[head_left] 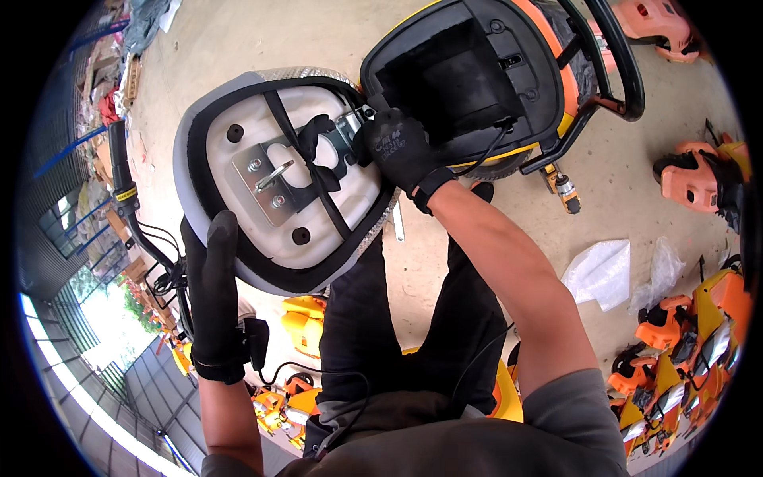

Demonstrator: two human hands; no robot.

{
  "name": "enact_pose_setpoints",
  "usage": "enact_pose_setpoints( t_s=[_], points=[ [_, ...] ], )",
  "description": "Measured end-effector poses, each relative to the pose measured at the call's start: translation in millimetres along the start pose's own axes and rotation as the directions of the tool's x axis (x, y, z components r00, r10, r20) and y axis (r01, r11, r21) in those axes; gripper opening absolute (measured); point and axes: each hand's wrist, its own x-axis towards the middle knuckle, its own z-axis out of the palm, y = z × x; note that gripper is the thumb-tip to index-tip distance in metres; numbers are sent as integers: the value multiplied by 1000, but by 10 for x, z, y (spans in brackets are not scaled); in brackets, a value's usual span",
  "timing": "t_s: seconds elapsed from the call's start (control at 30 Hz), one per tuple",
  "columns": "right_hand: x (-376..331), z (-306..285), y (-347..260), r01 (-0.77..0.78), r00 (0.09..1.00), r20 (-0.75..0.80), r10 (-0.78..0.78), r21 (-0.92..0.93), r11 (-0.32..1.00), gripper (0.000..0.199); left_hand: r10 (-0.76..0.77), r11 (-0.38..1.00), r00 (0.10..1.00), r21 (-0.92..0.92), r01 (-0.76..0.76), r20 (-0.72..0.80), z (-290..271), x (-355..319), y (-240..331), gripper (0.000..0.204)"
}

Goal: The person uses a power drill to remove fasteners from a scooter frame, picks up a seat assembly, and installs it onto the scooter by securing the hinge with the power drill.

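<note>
A scooter seat (208, 163) is tipped up with its pale underside facing me. A metal plate with a wire loop (273, 176), bolts and a black strap (327, 203) show on that underside. My left hand (213, 298), in a black glove, grips the near left edge of the seat, thumb over the rim. At the hinge bracket (346, 137), between the seat and the open black storage compartment (445, 87), my gloved right hand (395, 149) is closed. Its fingertips and whatever they hold are hidden.
A black tubular rack (628, 79) curves behind the compartment. A yellow and black power drill (566, 195) is beside it. A handlebar (119, 167) rises at left. Clear plastic sheeting (600, 274) lies on the floor at right, near several orange and yellow scooter bodies (691, 183).
</note>
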Motion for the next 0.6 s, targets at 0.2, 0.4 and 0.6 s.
enact_pose_setpoints(
  t_s=[0.2,0.4,0.6],
  points=[
    [5,8,22,-39,999,11,38,48,998,12,2,999,1000,-38,-2,8,17,-36,-3,51],
    [30,60,161,99,995,-31,-96,126,987,11,16,999,1000,-44,-17,-17,28,-40,4,49],
    [-1,62,139,146,981,-140,-137,54,988,12,-11,996,1000,-85,10,-10,44,-35,38,49]
  ],
)
